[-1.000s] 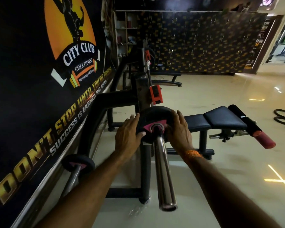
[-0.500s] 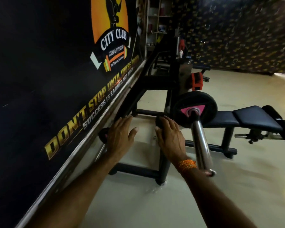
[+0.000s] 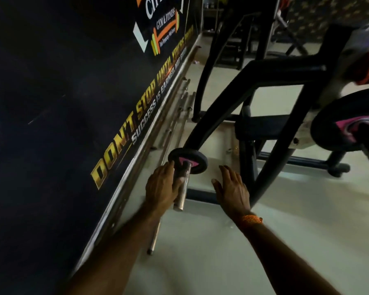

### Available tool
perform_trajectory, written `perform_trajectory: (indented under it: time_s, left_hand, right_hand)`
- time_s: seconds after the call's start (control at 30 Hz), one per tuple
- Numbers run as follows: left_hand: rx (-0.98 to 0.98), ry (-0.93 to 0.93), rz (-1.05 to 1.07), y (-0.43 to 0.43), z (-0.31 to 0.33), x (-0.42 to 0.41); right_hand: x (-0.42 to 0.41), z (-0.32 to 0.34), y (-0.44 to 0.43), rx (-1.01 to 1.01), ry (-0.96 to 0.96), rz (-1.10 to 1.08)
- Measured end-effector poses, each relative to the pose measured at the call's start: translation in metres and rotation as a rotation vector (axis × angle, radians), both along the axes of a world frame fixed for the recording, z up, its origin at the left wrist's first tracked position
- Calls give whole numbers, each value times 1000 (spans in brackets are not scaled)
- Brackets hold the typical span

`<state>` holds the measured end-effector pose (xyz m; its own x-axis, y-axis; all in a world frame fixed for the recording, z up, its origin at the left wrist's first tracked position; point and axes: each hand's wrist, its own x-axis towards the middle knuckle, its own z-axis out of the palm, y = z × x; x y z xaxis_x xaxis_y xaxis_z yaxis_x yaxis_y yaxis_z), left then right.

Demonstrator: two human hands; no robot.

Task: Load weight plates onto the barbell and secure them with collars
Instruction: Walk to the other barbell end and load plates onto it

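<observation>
Both hands off big plate (image 3: pixel 328 133) (that one's loaded), dropped low. Left hand (image 3: pixel 162 190) now grips short bar (image 3: pixel 181 199) by small plate (image 3: pixel 193 156). Right hand (image 3: pixel 232 188) alongside, fingers spread.

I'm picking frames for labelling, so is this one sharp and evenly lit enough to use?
Head view: usable with care. Motion blur smears the large plate at the right edge; the left hand gripping the chrome bar, the right hand and the small plate are readable. Lighting is uneven: dark wall banner, brighter floor; the wide lens bows the black frame.
</observation>
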<state>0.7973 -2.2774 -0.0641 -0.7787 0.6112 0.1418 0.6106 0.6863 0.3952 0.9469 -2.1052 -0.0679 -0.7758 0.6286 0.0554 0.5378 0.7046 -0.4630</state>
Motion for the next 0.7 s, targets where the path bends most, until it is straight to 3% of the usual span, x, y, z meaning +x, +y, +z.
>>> perform_trajectory:
  time_s: [0.2, 0.47, 0.7]
  left_hand:
    - [-43, -67, -31, 11, -43, -74]
    - [-121, -197, 8, 64, -151, -179]
    - [144, -329, -2, 116, -223, -224]
  right_hand:
    - [-71, -43, 17, -65, -65, -51]
    - [-162, -148, 75, -111, -71, -87]
    - [-214, -218, 104, -101, 72, -82]
